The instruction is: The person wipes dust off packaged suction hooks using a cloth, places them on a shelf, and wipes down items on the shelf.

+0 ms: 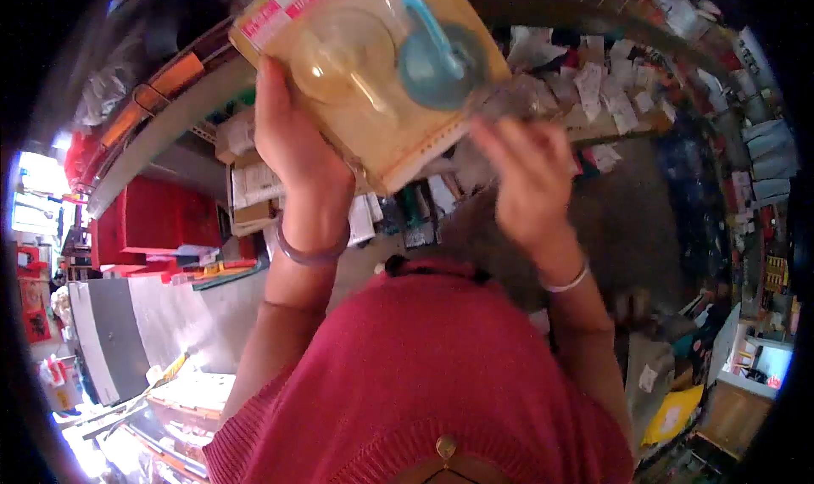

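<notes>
The left hand [292, 140] grips the blister pack [373, 68] along its left edge, fingers closed behind the card and thumb against its side. The pack is held up high, above the red top [424, 374], tilted, with a yellow suction hook [343, 55] and a blue one [441, 60] under the clear plastic. The right hand [530, 183] sits at the pack's lower right corner, blurred; fingertips [492, 136] touch the corner, but I cannot tell whether they pinch it.

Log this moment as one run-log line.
left hand: holds blister pack edge | right hand: on pack's other corner | pack: raised, two ladle-like items, one clear, one blue | behind: cluttered shelves
</notes>
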Demonstrator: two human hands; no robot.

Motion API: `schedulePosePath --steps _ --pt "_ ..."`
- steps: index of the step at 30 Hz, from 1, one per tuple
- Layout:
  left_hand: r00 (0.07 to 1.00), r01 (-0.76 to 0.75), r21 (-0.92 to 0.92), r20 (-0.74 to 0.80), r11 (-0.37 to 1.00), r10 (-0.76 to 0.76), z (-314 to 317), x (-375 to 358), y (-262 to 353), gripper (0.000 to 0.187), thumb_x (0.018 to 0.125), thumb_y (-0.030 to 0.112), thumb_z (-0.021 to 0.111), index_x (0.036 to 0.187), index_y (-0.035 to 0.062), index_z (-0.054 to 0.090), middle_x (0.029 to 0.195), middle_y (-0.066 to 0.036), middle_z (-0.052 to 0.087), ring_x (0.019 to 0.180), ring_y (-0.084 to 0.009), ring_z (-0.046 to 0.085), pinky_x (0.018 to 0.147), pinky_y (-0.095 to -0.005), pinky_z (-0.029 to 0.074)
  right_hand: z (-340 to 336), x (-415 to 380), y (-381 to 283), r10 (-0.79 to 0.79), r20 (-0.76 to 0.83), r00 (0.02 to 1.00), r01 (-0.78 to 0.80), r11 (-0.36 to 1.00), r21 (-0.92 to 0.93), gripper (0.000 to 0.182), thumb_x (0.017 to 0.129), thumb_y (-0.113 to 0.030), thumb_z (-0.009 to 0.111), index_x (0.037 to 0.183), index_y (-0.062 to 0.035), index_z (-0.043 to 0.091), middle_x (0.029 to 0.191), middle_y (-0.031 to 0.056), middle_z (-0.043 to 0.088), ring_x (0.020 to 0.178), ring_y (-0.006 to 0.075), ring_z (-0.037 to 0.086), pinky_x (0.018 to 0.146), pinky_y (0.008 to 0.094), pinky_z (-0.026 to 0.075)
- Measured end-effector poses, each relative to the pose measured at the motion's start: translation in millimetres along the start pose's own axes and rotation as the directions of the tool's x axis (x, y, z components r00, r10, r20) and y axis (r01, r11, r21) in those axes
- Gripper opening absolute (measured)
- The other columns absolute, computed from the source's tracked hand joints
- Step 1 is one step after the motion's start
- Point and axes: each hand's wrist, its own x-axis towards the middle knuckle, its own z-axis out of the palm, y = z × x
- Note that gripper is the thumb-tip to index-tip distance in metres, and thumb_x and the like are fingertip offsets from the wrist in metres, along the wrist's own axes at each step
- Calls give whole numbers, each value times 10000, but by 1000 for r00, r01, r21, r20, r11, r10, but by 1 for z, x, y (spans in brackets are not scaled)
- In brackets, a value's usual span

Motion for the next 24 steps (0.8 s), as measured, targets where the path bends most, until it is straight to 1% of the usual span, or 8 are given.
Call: schedulePosePath --steps 2,5,8,14,17,20,22,24 --pt "999 51 -37 16 998 -51 3 0 -1 430 926 318 326 1234 27 400 1210 -130 483 1085 -275 489 933 -400 389 1 -7 -17 -85 12 996 84 992 98 374 666 -35 517 999 -128 657 993 42 555 811 238 496 749 303 447" --pt "993 111 -85 61 990 -106 -5 -1 -6 442 925 326 324 1240 23 391 1205 -130 486 1080 -273 493 931 -398 392 -3 -2 -4 140 40 989 -145 972 187 391 651 -11 491 1024 -60 594 984 87 542 844 239 519 805 319 436" --pt "985 163 -103 66 981 -156 -5 -5 0 445 923 329 323 1242 24 385 1199 -131 487 1080 -267 492 934 -391 389 -3 -5 13 552 98 828 -480 607 633 454 656 12 438 1105 -13 499 1009 120 533 917 236 521 847 319 409" --pt "984 158 -111 99 981 -147 -7 -5 12 409 925 295 333 1224 23 399 1190 -131 486 1080 -247 489 927 -376 391 -3 -16 16 516 442 734 -616 231 753 471 716 -14 533 1174 -5 424 1058 61 526 969 160 502 869 307 391" --pt "997 31 38 68 999 -34 10 -3 22 416 920 290 360 1229 13 396 1193 -128 484 1090 -226 485 918 -353 395 -4 13 0 650 395 649 -563 61 824 409 744 -72 514 1144 5 476 1036 44 544 931 151 521 843 291 410" --pt "950 -5 -55 312 998 22 26 12 36 457 911 280 397 1267 -3 357 1210 -126 474 1098 -210 480 910 -334 396 -23 59 13 881 194 432 -507 59 860 371 800 -126 490 1150 -3 473 1078 55 532 971 174 515 867 306 404" --pt "882 -265 122 433 956 189 34 33 54 511 897 259 454 1300 -22 317 1255 -134 449 1119 -225 471 923 -335 384 -50 99 31 846 133 517 -317 45 947 369 858 -216 446 1163 -10 470 1131 68 514 1028 190 500 894 316 392" --pt "756 -638 508 556 578 346 34 65 72 538 840 286 549 1242 -39 402 1227 -181 473 1088 -275 505 901 -353 409 -64 135 72 758 24 651 -255 189 948 400 886 -279 408 1189 -22 458 1177 68 491 1079 178 474 920 318 373"
